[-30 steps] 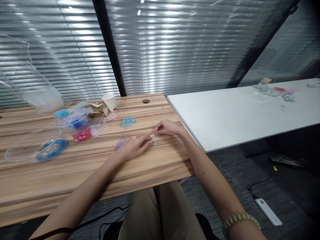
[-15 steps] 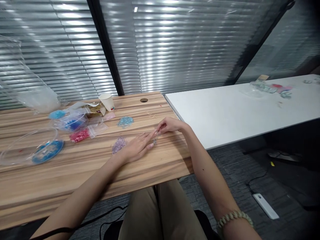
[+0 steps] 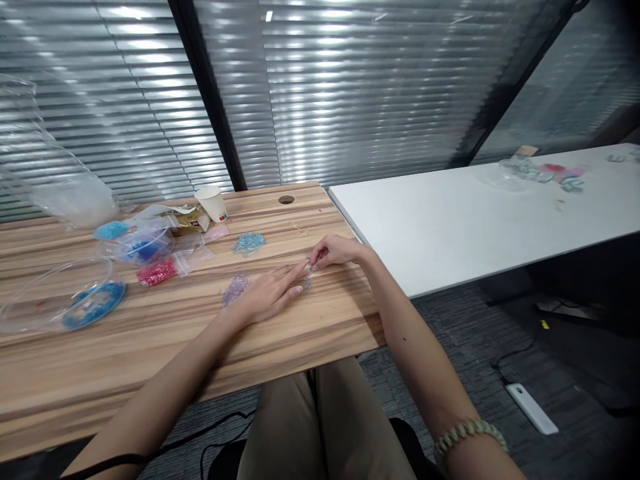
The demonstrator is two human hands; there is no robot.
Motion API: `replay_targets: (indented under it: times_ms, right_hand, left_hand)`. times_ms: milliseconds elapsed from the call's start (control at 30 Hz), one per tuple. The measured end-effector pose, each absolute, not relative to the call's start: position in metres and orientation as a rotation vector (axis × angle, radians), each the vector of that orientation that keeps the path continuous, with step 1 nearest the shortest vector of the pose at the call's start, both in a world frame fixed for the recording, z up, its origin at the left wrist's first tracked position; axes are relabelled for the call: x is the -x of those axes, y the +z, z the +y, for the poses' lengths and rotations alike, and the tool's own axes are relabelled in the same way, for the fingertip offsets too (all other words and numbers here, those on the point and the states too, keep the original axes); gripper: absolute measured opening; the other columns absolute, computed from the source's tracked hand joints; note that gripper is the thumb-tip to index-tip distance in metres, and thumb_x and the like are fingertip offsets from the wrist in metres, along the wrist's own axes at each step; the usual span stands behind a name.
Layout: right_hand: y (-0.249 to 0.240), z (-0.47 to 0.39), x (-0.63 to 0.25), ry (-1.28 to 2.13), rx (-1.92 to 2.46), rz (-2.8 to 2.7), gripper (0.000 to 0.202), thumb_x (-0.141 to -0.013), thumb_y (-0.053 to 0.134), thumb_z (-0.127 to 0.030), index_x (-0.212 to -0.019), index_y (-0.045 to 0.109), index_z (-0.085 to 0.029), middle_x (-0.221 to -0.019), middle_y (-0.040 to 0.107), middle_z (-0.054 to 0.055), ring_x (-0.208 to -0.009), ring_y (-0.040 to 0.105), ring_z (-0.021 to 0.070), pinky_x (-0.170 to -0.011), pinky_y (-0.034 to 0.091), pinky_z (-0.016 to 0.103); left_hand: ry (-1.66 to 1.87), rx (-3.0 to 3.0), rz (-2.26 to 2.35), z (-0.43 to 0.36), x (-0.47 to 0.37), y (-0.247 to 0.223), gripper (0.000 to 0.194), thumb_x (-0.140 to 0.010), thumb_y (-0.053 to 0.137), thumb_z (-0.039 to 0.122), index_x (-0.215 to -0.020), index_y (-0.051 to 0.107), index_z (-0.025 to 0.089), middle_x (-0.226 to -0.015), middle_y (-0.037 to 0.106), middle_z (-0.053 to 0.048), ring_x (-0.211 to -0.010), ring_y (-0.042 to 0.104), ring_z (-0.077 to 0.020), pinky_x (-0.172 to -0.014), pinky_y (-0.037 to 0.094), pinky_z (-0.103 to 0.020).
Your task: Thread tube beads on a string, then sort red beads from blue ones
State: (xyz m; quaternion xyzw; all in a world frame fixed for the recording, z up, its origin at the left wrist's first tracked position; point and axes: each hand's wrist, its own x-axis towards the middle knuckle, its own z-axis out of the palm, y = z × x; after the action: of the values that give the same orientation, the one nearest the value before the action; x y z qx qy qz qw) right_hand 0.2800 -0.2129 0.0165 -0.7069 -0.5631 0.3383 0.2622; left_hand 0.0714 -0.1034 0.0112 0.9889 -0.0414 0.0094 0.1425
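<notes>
Loose purple pieces suggest unfinished work as a pinched right hand, hold unclear, rests beside an outstretched, seemingly empty left hand near the right edge of the tabletop.

The near pile is purple, the far pile pale blue, the tabletop brown-streaked.

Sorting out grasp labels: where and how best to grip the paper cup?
Grip the white paper cup probably by its upper side wall, from the right: it looks upright and wider toward the top; the gold packet crowds its left, while the round table hole lies well off to its right.
</notes>
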Motion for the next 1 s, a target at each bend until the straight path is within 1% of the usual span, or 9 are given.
replay_targets:
  times_ms: [167, 267, 400, 500, 567, 800, 1000]
  right_hand:
    - [0.0139, -0.2113, -0.2809, 0.904, 1.926, -1.534, 0.018, -0.062, 0.069, -0.021, -0.078, 0.071, -0.013, -0.068, 0.066, 0.001, -0.063, 0.055, 0.0115, -0.058, 0.040, 0.021]
    - [0.0141, -0.2115, -0.2813, 0.944, 1.903, -1.524, 0.018, -0.063, 0.067, -0.018, -0.080, 0.071, -0.013, -0.072, 0.068, 0.002, -0.065, 0.057, 0.0119, -0.060, 0.042, 0.021]
    - [0.0176, -0.2132, -0.2797, 0.953, 1.891, -1.525, 0.018, -0.062, 0.066, -0.016, -0.079, 0.071, -0.014, -0.073, 0.069, 0.002, -0.065, 0.057, 0.0115, -0.061, 0.042, 0.021]
    - [0.0187, -0.2135, -0.2783, 0.932, 1.907, -1.532, 0.018, -0.062, 0.066, -0.016, -0.080, 0.071, -0.013, -0.070, 0.068, 0.001, -0.064, 0.057, 0.0112, -0.059, 0.042, 0.020]
    - [0.0178, -0.2128, -0.2781, 0.899, 1.932, -1.536, 0.018, -0.063, 0.066, -0.016, -0.080, 0.071, -0.012, -0.069, 0.067, 0.002, -0.064, 0.057, 0.0115, -0.058, 0.041, 0.020]
    - [0.0164, -0.2113, -0.2791, 0.775, 2.024, -1.578, 0.015, -0.065, 0.066, -0.017, -0.079, 0.072, -0.013, -0.069, 0.068, 0.002, -0.065, 0.058, 0.0128, -0.057, 0.040, 0.020]
    - [0.0176, -0.2107, -0.2775, 0.730, 2.044, -1.571, 0.014, -0.066, 0.066, -0.015, -0.078, 0.072, -0.012, -0.068, 0.068, 0.003, -0.064, 0.059, 0.0132, -0.057, 0.040, 0.020]
  left_hand:
    - [0.042, -2.832, -0.105, -0.1025, -0.0713, 0.0099, 0.057, -0.095, 0.018, 0.047, -0.143, 0.021, 0.017, -0.141, 0.038, -0.010, -0.127, 0.037, -0.0227, -0.105, 0.029, -0.039]
    - [0.061, -2.810, -0.157, -0.1029, -0.0713, 0.0098, 0.056, -0.095, 0.019, 0.047, -0.144, 0.016, 0.019, -0.144, 0.032, -0.008, -0.130, 0.033, -0.0218, -0.107, 0.027, -0.038]
    - [-0.015, -2.805, -0.209, -0.1034, -0.0727, 0.0096, 0.056, -0.096, 0.018, 0.045, -0.145, 0.014, 0.018, -0.148, 0.025, -0.007, -0.134, 0.026, -0.0209, -0.111, 0.020, -0.039]
    - [-0.073, -2.824, -0.239, -0.1027, -0.0743, 0.0085, 0.056, -0.096, 0.018, 0.044, -0.145, 0.013, 0.016, -0.148, 0.022, -0.008, -0.137, 0.020, -0.0197, -0.113, 0.013, -0.040]
    - [-0.085, -2.832, -0.260, -0.1020, -0.0750, 0.0078, 0.057, -0.096, 0.017, 0.043, -0.145, 0.013, 0.014, -0.149, 0.021, -0.009, -0.137, 0.018, -0.0190, -0.114, 0.010, -0.040]
    - [-0.057, -2.871, -0.244, -0.0999, -0.0741, 0.0066, 0.055, -0.096, 0.016, 0.044, -0.144, 0.017, 0.017, -0.147, 0.025, -0.007, -0.136, 0.021, -0.0176, -0.114, 0.010, -0.040]
    - [-0.026, -2.907, -0.176, -0.0968, -0.0729, 0.0061, 0.055, -0.096, 0.016, 0.046, -0.143, 0.021, 0.017, -0.146, 0.030, -0.007, -0.134, 0.026, -0.0191, -0.113, 0.013, -0.039]
